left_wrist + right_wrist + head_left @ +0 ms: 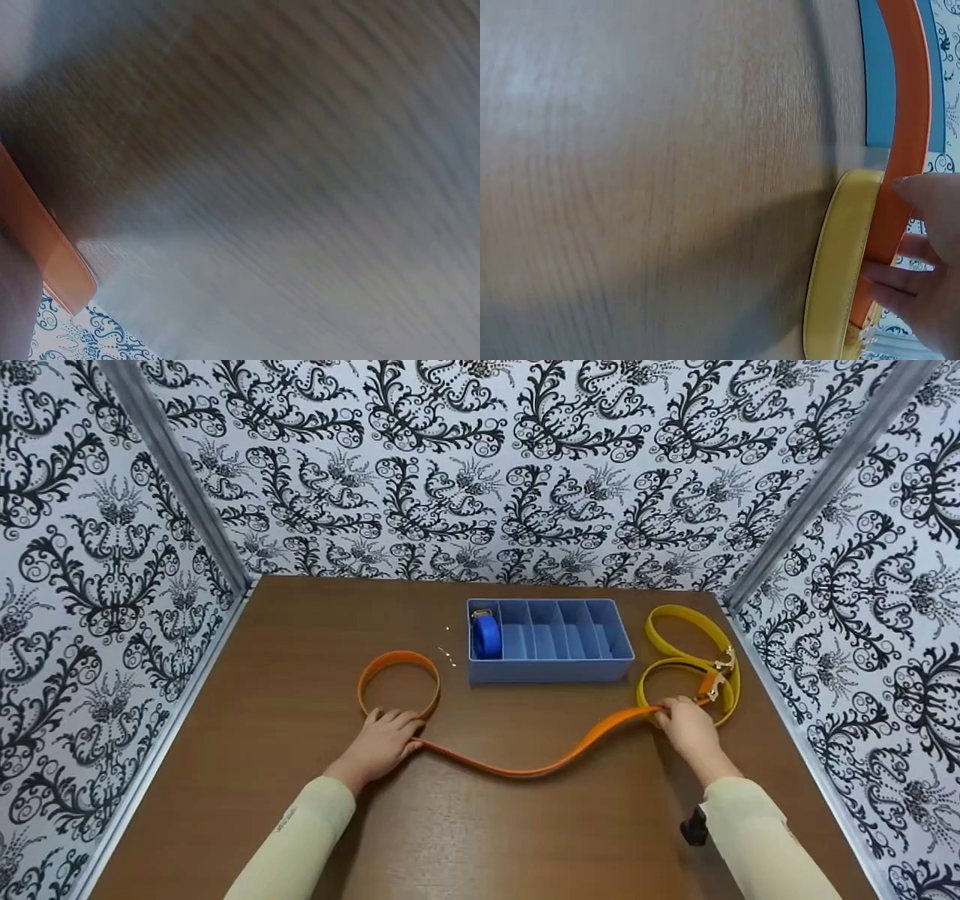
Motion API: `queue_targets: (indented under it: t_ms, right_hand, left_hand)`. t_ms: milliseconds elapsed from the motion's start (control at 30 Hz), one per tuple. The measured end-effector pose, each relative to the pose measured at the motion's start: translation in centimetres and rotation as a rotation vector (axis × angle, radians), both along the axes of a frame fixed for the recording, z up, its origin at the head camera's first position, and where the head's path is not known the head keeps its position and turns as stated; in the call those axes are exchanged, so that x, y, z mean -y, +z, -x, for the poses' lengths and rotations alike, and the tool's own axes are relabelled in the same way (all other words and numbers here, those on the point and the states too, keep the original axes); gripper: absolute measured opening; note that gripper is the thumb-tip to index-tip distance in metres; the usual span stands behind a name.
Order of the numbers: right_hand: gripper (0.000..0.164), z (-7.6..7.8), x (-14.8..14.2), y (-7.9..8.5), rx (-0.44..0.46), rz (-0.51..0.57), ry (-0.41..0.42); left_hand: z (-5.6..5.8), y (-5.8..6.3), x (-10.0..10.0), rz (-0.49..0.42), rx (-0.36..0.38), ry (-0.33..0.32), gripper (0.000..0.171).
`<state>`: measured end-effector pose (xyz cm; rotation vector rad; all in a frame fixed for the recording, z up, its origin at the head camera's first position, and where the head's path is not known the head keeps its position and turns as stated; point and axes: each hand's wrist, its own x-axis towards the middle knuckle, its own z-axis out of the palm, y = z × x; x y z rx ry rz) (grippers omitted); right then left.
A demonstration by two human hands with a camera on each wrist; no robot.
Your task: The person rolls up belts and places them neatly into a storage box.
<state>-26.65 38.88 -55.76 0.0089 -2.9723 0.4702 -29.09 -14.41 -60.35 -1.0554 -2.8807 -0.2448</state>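
An orange belt runs across the table between both hands, its far left part standing in a round loop. At the near side of that loop, my left hand holds the strap between thumb and fingers. My right hand pinches the belt near its gold buckle, over a yellow belt that lies in two loops. In the right wrist view, thumb and fingers grip the orange strap beside the yellow belt. The left wrist view shows only a short stretch of orange strap.
Behind the orange belt stands a blue-grey box with several compartments. A rolled blue belt sits upright in its leftmost one. Small bright specks show on the table left of the box. Patterned walls enclose the brown table.
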Motion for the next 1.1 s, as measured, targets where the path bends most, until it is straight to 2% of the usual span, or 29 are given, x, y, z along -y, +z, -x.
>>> queue_targets:
  t_ms: [167, 333, 533, 833, 967, 1100]
  right_hand:
    - [0.02, 0.1, 0.7, 0.2, -0.086, 0.007, 0.005]
    - [0.019, 0.2, 1.5, 1.2, -0.171, 0.031, 0.003]
    - [0.018, 1.0, 1.1, 2.8, -0.264, -0.01, 0.086]
    - [0.023, 4.3, -1.9, 5.2, -0.186, -0.081, 0.228]
    - [0.02, 5.9, -2.6, 5.9, -0.158, -0.137, 0.311]
    - [0.014, 7.2, -3.0, 6.6, -0.135, -0.189, 0.356]
  left_hand:
    - [0.0, -0.2, 0.0, -0.009, -0.01, -0.004, 0.044]
    - [0.0, -0.2, 0.1, -0.016, -0.027, -0.007, 0.043]
    - [0.1, -0.2, -0.3, -0.002, -0.052, -0.001, 0.042]
    - [0.6, 0.0, -3.5, 0.037, -0.034, -0.023, 0.042]
    - [0.8, -0.1, -5.1, 0.045, -0.04, -0.024, 0.042]
    - [0.9, -0.1, -6.3, 0.035, -0.048, -0.006, 0.041]
